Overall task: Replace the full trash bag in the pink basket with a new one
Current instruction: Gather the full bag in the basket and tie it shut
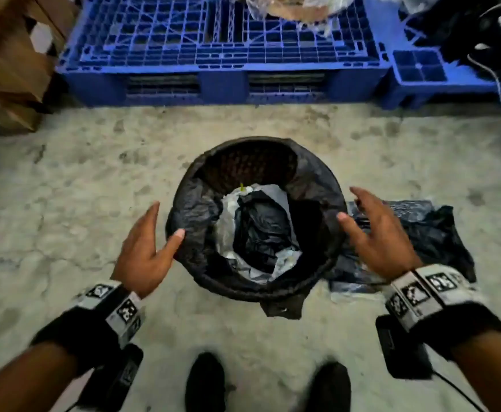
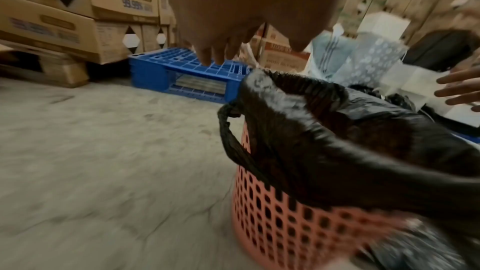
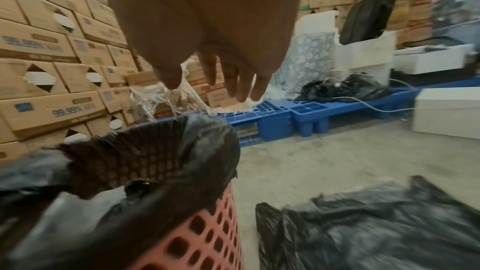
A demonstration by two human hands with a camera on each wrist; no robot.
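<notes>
The pink perforated basket (image 2: 298,223) stands on the floor before my feet, lined with a black trash bag (image 1: 189,203) folded over its rim. Crumpled white and black plastic trash (image 1: 255,230) lies inside. My left hand (image 1: 148,233) hovers open at the basket's left rim, thumb close to the bag. My right hand (image 1: 368,227) hovers open at the right rim, fingers spread, holding nothing. A spare black bag (image 1: 421,233) lies flat on the floor right of the basket, also seen in the right wrist view (image 3: 376,223).
A blue plastic pallet (image 1: 222,52) lies just beyond the basket. Stacked cardboard boxes (image 3: 52,59) fill the left side. White boxes and dark bags with cables (image 3: 350,89) sit at the right. My shoes (image 1: 204,382) stand near the basket on concrete floor (image 1: 65,203).
</notes>
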